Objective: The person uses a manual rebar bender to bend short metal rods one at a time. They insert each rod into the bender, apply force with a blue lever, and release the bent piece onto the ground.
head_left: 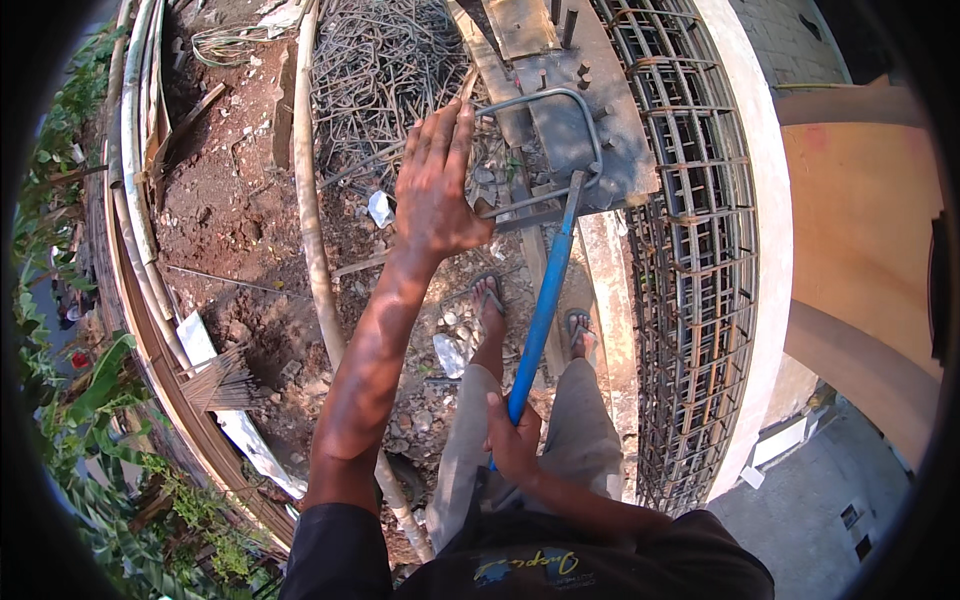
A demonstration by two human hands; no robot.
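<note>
My right hand point(513, 440) is wrapped round the lower part of a long blue rebar bending bar point(546, 310). The bar's bare metal head point(574, 192) meets a corner of a bent steel rod point(600, 135), shaped like a three-sided loop. That rod lies on a dark metal plate point(625, 150) with upright pegs point(569, 28). My left hand point(435, 185) is stretched out flat at the rod's left ends, fingers straight and thumb out to the side. Whether its palm presses on the rod is hidden.
A long rebar cage point(690, 190) runs down the right beside a pale wall edge point(765, 250). Tangled steel offcuts point(385, 75) lie ahead. A bamboo pole point(308, 180) crosses the rubble at left, near a bundle of thin rods point(222, 385). My sandalled feet point(488, 295) stand on rubble and boards.
</note>
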